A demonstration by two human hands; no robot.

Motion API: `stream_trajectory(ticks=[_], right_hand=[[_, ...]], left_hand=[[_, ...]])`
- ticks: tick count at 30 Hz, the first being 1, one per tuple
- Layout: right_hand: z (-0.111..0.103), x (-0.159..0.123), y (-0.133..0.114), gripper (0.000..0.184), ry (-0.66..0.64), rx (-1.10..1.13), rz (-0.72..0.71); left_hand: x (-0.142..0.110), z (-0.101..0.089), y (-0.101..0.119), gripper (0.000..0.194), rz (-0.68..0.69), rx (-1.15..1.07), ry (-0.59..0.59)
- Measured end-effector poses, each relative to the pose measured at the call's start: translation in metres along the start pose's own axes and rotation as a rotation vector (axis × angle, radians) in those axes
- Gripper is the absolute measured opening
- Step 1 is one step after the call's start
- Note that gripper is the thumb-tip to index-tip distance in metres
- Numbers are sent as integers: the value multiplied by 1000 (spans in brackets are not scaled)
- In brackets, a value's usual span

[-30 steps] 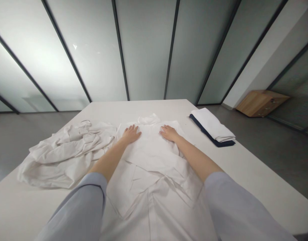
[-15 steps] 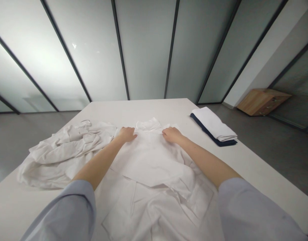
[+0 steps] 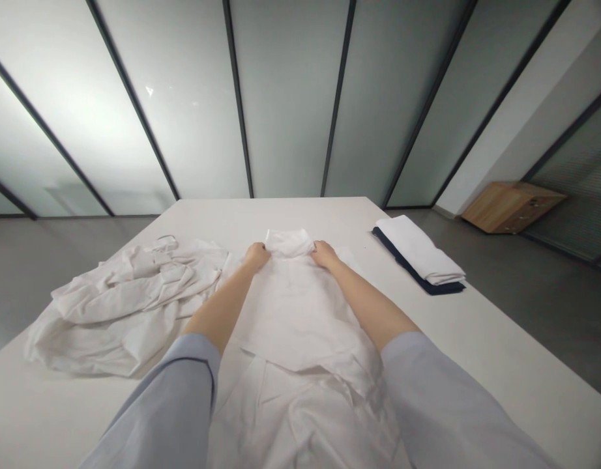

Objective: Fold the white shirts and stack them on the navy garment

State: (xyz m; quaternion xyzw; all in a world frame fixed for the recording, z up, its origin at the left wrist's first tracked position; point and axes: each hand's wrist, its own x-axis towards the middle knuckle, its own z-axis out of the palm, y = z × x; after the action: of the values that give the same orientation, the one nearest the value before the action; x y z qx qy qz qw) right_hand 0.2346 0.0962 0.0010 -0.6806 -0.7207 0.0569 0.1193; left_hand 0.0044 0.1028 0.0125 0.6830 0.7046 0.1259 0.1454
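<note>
A white collared garment lies spread along the table in front of me, its collar at the far end and its lower part wrinkled toward me. At the collar's left end, my left hand is closed on the cloth. My right hand pinches the garment at the collar's right end. The fingertips of both hands are partly hidden. My forearms and grey-blue sleeves cover the garment's sides.
A crumpled white garment lies on the left of the white table. Folded white cloth sits on folded dark blue cloth near the right edge. Beyond stand frosted glass panels and a wooden cabinet.
Both hands have moved inward to the ends of the collar and closed on it. The collar is now flatter and straighter, and the garment's upper part looks narrower.
</note>
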Motion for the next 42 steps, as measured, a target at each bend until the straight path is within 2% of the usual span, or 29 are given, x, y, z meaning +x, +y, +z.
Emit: stream_trajectory(ticks=[2, 5, 7, 9, 11, 13, 16, 18, 21, 23, 26, 28, 32, 34, 38, 42], right_hand=[[-3, -4, 2, 28, 71, -17, -22], [-8, -17, 10, 31, 145, -51, -141], [-10, -28, 19, 33, 126, -92, -252], [-12, -39, 26, 33, 73, -149, -349], [-15, -46, 30, 33, 26, -200, -392], [-19, -48, 27, 34, 26, -210, -378], [-19, -47, 13, 39, 105, -145, -328], [-12, -47, 3, 48, 106, -112, -298], [3, -52, -5, 65, -43, -132, -230], [12, -56, -5, 71, -140, -147, -189], [17, -60, -1, 73, -187, -148, -169], [17, -60, 0, 73, -191, -147, -167], [15, -55, 0, 71, -184, -151, -169], [14, -50, 1, 70, -179, -153, -167], [13, -40, 4, 68, -167, -149, -163], [3, -35, 4, 66, -135, -138, -142]], left_hand=[[-4, -4, -3, 26, 93, -15, 59], [-15, -6, -15, 32, 298, 33, 169], [-25, -7, -28, 37, 463, 105, 153], [-34, -8, -40, 38, 612, 200, 81], [-41, -10, -45, 36, 676, 280, 57], [-47, -11, -42, 35, 643, 303, 123], [-52, -7, -24, 39, 532, 270, 232], [-55, 2, -13, 51, 457, 272, 180], [-57, 20, -7, 69, 343, 326, 3], [-58, 28, -10, 74, 311, 348, -51], [-61, 30, -13, 75, 314, 355, -23], [-67, 26, -11, 73, 326, 365, 39], [-91, 19, 5, 56, 422, 369, 142], [-105, 22, 14, 56, 421, 340, 85], [-115, 37, 26, 75, 307, 312, -98], [-99, 46, 27, 77, 298, 312, -79]])
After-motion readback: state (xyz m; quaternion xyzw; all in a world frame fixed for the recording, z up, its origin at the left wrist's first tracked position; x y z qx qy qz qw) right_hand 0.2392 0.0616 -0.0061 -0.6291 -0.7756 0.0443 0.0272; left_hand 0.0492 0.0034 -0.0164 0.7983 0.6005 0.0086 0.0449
